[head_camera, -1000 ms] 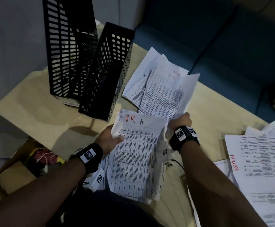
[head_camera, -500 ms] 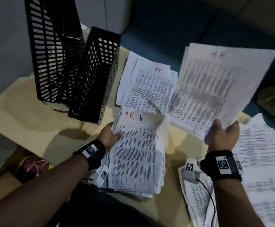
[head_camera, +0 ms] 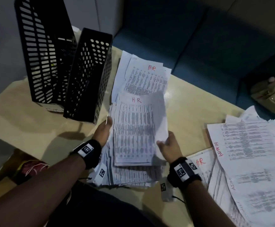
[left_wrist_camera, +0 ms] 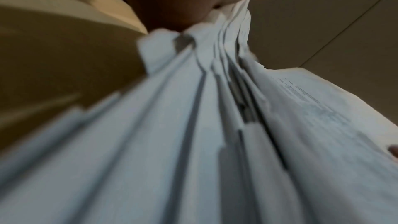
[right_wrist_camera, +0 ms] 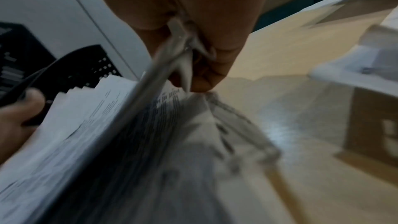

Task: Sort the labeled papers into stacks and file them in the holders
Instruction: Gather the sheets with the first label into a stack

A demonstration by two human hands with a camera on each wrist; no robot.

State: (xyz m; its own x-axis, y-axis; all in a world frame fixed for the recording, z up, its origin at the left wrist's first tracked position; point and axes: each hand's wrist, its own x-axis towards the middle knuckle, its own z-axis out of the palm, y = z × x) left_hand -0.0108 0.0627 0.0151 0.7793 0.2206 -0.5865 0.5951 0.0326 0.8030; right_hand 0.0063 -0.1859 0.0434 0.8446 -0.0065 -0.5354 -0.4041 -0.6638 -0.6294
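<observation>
A thick stack of printed papers [head_camera: 133, 169] lies at the table's near edge, its sheet edges filling the left wrist view [left_wrist_camera: 215, 108]. My left hand [head_camera: 104, 130] grips the stack's left edge. On top lies a sheet marked "HR" in red [head_camera: 135, 125]. My right hand [head_camera: 167, 144] pinches that sheet's lower right edge, seen between thumb and fingers in the right wrist view [right_wrist_camera: 185, 54]. A second HR pile [head_camera: 147, 77] lies just beyond. Two black perforated file holders [head_camera: 46, 51] [head_camera: 89, 74] stand at the back left.
A loose pile marked "ADMIN" [head_camera: 248, 153] spreads over the table's right side, with another HR sheet [head_camera: 200, 163] at its left edge. A blue sofa [head_camera: 199, 38] runs behind the table, with a tan bag [head_camera: 271, 94] on it. A cardboard box [head_camera: 18, 169] sits lower left.
My right hand lifted an HR sheet off the far pile, swung it up to the right, and has brought it down onto the near stack, covering the "HR 4" sheet.
</observation>
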